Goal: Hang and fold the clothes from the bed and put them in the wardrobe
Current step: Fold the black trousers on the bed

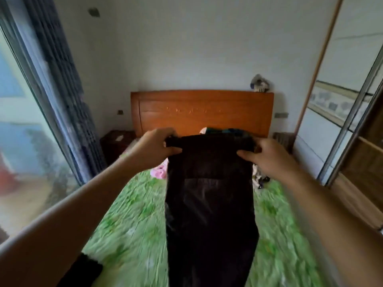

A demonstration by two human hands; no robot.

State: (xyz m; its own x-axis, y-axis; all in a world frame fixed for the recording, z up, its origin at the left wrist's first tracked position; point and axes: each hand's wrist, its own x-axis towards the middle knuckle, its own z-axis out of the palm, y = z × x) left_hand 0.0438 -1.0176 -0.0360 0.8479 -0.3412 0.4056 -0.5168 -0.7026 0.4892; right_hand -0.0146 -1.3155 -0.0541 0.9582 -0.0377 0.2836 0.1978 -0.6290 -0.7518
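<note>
Head view: the dark, almost black garment hangs long and narrow from both hands down over the green bed cover. Its lower end is cut off by the frame edge and the picture is blurred, so I cannot tell what kind of clothing it is. Both arms reach forward, and the left hand and right hand each grip one end of its bunched top edge; beyond them more clothes lie half hidden before the wooden headboard.

The green-covered bed bears scattered laundry: a pink garment left, a patterned garment right.
</note>
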